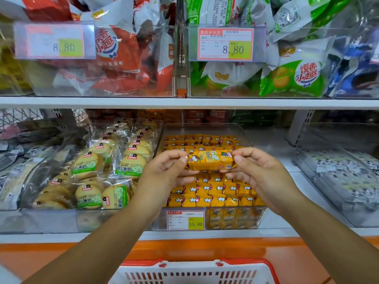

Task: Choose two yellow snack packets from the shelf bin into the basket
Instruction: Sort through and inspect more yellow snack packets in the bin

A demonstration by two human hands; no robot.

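Bare left forearm point(114, 232), bare right forearm point(328, 228); left grip point(164, 171), right grip point(260, 175), short rounded nails.

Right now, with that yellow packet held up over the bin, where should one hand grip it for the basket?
Probably across the middle of the yellow packet, coming from above: it lies level and crosswise, and the left hand and right hand pinch its two ends, so only the middle stretch is bare.
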